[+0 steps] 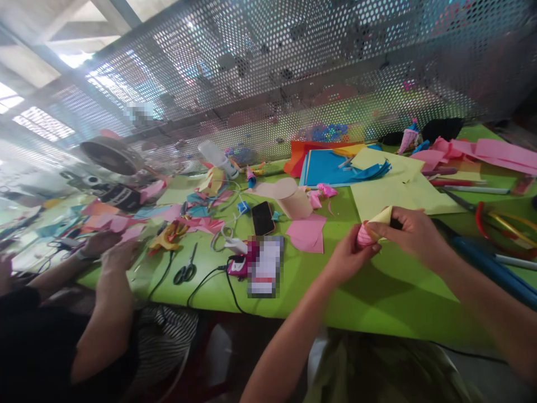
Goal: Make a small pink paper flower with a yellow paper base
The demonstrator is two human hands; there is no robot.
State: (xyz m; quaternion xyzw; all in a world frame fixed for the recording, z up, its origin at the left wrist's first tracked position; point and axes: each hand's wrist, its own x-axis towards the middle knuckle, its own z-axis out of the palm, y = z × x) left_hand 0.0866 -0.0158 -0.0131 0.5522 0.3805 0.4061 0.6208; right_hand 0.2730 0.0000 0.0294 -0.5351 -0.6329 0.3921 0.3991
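Observation:
Low over the green table, my left hand (348, 254) is closed around a small pink paper piece (366, 235) with a ribbed look. My right hand (409, 230) pinches a pale yellow paper (384, 215), which is rolled like a cone and meets the pink piece. My fingers hide part of where the two join. Just beyond my hands lie large pale yellow sheets (386, 193). A pink paper sheet (308, 233) rests to the left of my hands.
Blue sheets (325, 168) and pink strips (499, 154) lie farther back. Left of me are a dark phone (263, 218), a second phone (266, 267) with cables, scissors (185, 271) and a yellow glue gun (168, 238). A co-worker's arms (111, 268) reach in at left. A perforated metal screen (268, 84) stands behind.

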